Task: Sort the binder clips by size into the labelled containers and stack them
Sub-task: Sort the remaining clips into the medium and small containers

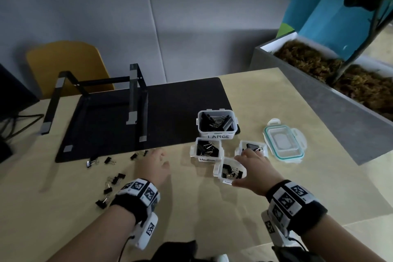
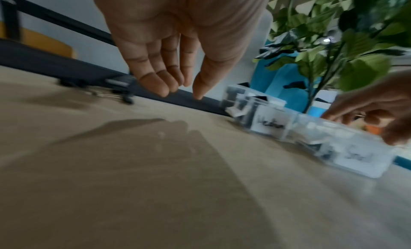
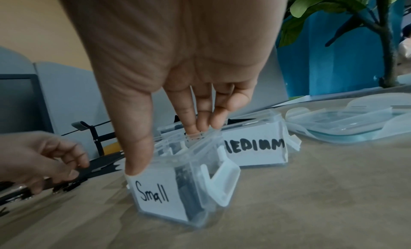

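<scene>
binder clips (image 1: 110, 185), small and black, lie loose at lower left of the head view, with more along the near edge of the black mat (image 1: 148, 117). left hand (image 1: 154, 166), fingers straight and holding nothing, hovers just right of them. right hand (image 1: 253, 171), lower centre, grasps the "small" container (image 3: 177, 191), thumb on its labelled front and fingers over the far rim; it already holds clips. step in hand, by judgement: sorting, still unfinished. next move likely calls for a fingertip pinch on one loose clip and a carry to the matching tub. behind sit two tubs (image 1: 207, 151) (image 1: 252, 148), one label reading "medium", then the "large" container (image 1: 217, 125). a lid (image 1: 284, 141) lies at right.
</scene>
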`<state>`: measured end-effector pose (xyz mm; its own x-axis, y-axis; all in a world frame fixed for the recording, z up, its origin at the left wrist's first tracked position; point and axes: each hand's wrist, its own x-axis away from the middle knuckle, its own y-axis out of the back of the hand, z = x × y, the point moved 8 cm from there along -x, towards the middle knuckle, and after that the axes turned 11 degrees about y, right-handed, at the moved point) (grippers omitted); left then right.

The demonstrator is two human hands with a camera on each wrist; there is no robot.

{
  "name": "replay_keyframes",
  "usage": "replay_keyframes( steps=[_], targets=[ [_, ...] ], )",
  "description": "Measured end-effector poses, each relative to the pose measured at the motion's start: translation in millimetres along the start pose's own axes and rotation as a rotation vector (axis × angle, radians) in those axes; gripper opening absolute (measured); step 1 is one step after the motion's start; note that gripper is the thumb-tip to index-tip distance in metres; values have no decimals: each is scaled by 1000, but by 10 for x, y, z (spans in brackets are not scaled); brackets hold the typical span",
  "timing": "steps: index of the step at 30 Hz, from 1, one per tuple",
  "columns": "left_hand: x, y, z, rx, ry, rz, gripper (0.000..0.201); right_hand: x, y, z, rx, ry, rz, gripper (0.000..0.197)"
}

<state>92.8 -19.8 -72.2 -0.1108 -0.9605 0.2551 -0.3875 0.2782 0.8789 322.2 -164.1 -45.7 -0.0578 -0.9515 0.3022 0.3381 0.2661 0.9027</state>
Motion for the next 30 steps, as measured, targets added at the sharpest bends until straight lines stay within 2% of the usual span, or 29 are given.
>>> replay_keyframes(
  steps=[4,8,12,23,25,28,30],
  targets=[
    [-172,119,319,-26,194,-54,29,4,0,-10,-15,14,-7,70],
    [-326,96,385,-64,275,-45,33,1,2,-14,-20,17,-4,71],
    [-344,26,326,-145,222,-14,20,-1,3,-19,-29,18,-5,71],
    [-133,-87,147,-100,-49,-21,5,8,-8,-38,-50,19,-17,71],
    [-111,-84,170,-51,-40,-46,11,7,-14,-40,-54,18,-17,71],
    [-121,-71,257,-38,63,-54,31,5,-13,-39,-56,20,-20,71],
    [-121,-76,243,-96,77,-32,28,7,-10,-39,-59,20,-22,70]
  ],
)
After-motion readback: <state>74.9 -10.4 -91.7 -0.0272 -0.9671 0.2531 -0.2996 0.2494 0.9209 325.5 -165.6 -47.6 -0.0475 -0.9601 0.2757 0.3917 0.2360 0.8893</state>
